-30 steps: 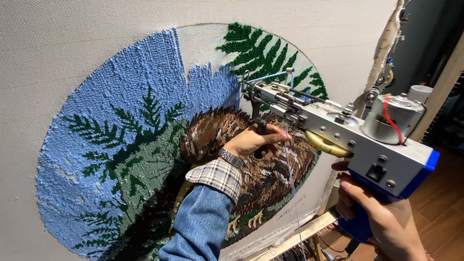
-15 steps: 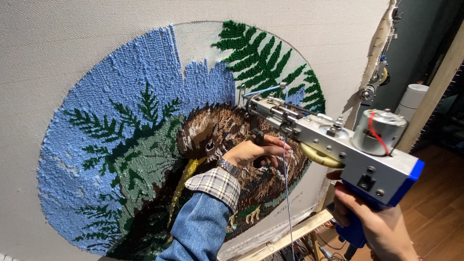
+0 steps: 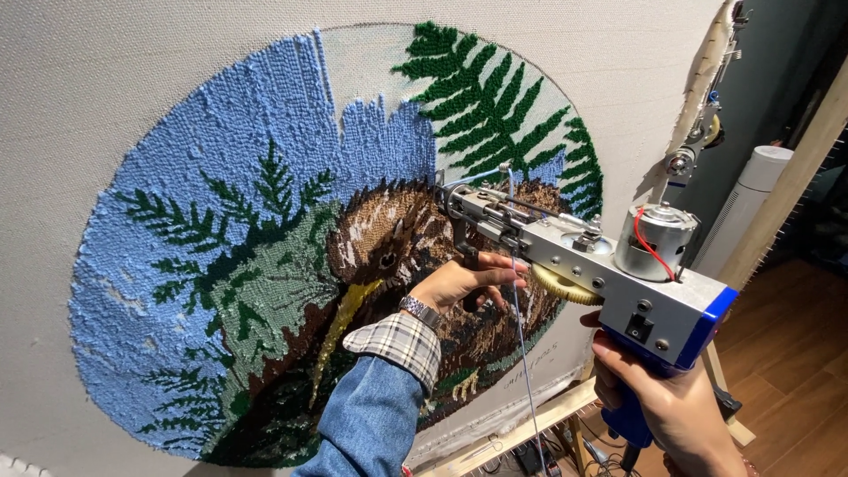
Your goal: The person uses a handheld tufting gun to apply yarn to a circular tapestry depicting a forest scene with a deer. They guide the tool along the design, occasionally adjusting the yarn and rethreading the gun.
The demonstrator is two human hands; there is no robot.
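A grey and blue tufting gun [image 3: 601, 265] points its needle at a round tufted picture [image 3: 265, 265] on stretched cloth [image 3: 106, 79]: blue sky, green ferns, a brown bird. My left hand [image 3: 459, 283], in a denim sleeve with a plaid cuff and a wristwatch, grips the gun's front handle beneath the needle, against the bird's brown area. Lower right, my right hand [image 3: 671, 415] is wrapped around the blue rear grip. A thin blue yarn [image 3: 521, 353] hangs down from the gun.
A wooden frame rail [image 3: 530, 428] runs under the cloth. A white cylindrical appliance [image 3: 746, 208] stands at the right on a wooden floor [image 3: 795, 371]. A yarn guide fitting [image 3: 693, 146] hangs at the cloth's right edge.
The gun and both hands have shifted slightly lower and leftward across the bird area. The blue yarn now hangs visibly below the gun.
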